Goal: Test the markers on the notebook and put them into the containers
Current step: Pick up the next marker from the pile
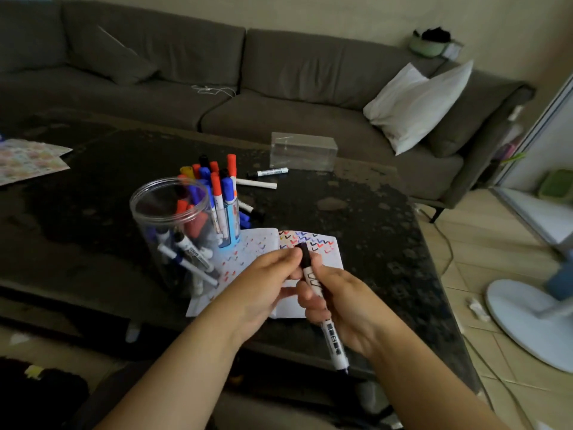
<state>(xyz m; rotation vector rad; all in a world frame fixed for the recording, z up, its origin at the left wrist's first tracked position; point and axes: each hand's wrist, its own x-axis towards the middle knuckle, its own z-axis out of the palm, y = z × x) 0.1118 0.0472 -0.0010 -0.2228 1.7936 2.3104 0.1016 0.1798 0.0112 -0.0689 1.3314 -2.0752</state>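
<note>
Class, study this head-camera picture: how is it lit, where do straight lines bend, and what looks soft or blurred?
Head view: dim room, daylight entering from the right on the floor tiles and white pillow; the dark table swallows detail; wide-angle bending curves the sofa and door frame; the left hand and marker are slightly soft.

I see dark mottled table (356,212), low, in front of sofa. On it: open notebook (328,262) with coloured squiggles near front edge; clear round jar (161,218) of markers touching its left page; smaller holder (231,223) packed with upright markers just behind. Loose markers (268,172) lie flat beyond holder, near clear rectangular box (304,150) at far edge. Patterned paper (29,159) at far left.
</note>
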